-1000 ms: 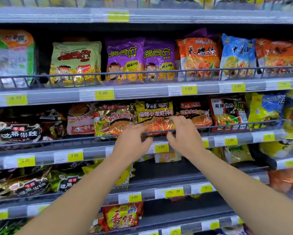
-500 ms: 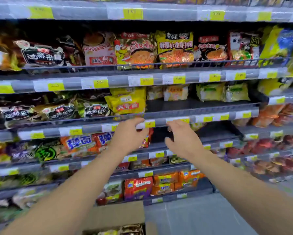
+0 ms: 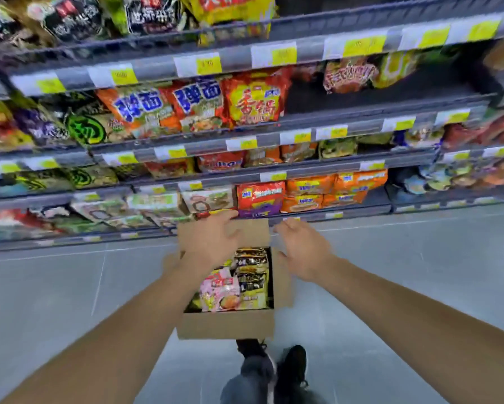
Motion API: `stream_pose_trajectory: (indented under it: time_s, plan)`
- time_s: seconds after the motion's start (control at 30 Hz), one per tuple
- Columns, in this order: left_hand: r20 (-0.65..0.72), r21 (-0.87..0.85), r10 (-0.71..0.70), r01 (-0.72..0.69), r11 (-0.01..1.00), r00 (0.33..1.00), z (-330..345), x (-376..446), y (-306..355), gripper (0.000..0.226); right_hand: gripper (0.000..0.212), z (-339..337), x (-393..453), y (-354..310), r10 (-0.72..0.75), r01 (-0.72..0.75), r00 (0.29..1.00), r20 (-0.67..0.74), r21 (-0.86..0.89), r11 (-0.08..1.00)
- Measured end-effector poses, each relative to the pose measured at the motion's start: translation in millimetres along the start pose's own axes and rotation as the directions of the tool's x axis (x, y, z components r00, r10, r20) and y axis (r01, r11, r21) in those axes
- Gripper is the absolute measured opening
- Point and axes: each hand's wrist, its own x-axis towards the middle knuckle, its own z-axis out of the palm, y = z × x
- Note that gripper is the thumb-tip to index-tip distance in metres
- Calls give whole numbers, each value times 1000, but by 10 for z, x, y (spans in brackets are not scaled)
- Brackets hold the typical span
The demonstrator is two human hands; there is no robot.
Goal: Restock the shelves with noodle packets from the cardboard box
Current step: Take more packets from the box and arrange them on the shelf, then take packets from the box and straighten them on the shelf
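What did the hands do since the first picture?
Both hands came down from a packet on a high shelf. The left hand and right hand now reach, open and empty, over the cardboard box on the floor. The view tipped down too. The hands took hold of nothing.

The open brown cardboard box (image 3: 226,326) is sitting on the grey tiled floor (image 3: 405,287) with its top wide open, so reaching straight down is easy. Colourful noodle packets (image 3: 236,282) are filling most of the inside, leaving just a dark gap along the right wall. The far flap is standing right against the bottom grey metal shelf (image 3: 358,212).
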Motion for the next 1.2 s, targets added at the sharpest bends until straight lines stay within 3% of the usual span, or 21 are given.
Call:
stream_pose_trajectory:
  time_s: [0.23, 0.43, 0.7, 0.87, 0.97, 1.07, 1.13, 1.2]
  plan:
    - [60, -86, -164, 169, 982, 985, 483, -59, -919, 46, 50, 900, 204, -210, -3, -4, 992, 123, 58, 998]
    - [134, -176, -307, 328, 928, 942, 905, -15, -1995, 47, 50, 1840, 513, -585, 71, -94, 968, 240, 84, 992]
    - [257, -234, -357, 416, 879, 898, 1335, 246, -3291, 48, 50, 3020, 1117, -1071, 156, -196, 911, 383, 68, 978]
    - [282, -277, -398, 471, 837, 873, 1690, 487, -3821, 33, 52, 3613, 1491, -1081, 216, -261, 879, 425, 51, 964]
    - [304, -271, -425, 506, 819, 852, 1974, 707, -4108, 26, 57, 3941, 1771, -971, 194, -218, 868, 457, -1, 976]
    - [333, -261, -454, 543, 798, 827, 2321, 949, -4358, 4, 58, 4245, 2110, -802, 165, -167, 893, 419, -32, 985]
    - [371, -274, -444, 553, 787, 816, 2486, 1062, -4452, 6, 59, 4376, 2320, -695, 157, -150, 912, 380, -49, 987]
    - [410, -296, -427, 560, 774, 806, 2706, 1219, -4582, 42, 62, 4566, 2577, -563, 143, -130, 917, 374, -61, 990]
